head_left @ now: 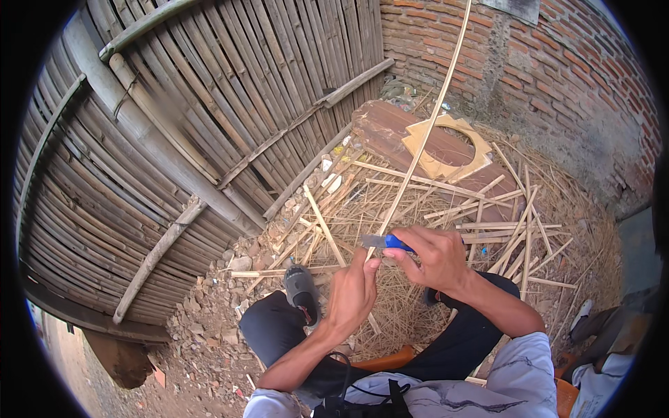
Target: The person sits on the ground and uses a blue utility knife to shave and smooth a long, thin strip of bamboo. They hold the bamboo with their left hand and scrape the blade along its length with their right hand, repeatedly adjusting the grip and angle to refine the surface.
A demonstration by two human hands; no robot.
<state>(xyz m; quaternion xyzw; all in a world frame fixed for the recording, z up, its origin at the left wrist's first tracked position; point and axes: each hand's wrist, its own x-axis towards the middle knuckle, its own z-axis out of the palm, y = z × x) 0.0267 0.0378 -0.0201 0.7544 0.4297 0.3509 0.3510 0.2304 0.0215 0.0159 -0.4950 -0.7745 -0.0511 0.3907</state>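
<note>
A long, thin bamboo strip (420,148) slants from my hands up past the top of the picture. My left hand (350,294) is closed around its near end, thumb and forefinger pinching it. My right hand (440,259) grips a knife by its blue handle (398,242). The short grey knife blade (373,240) lies across the strip just beyond my left fingertips; whether it has cut in cannot be seen. Beneath both hands, thin shavings (390,310) cover the ground.
Split bamboo sticks (512,240) lie scattered around. A brown board (380,129) bears a pale sheet with a round hole (420,139). A bamboo fence (230,90) stands left, a brick wall (543,97) at the back right. Another person (613,327) is at the right edge.
</note>
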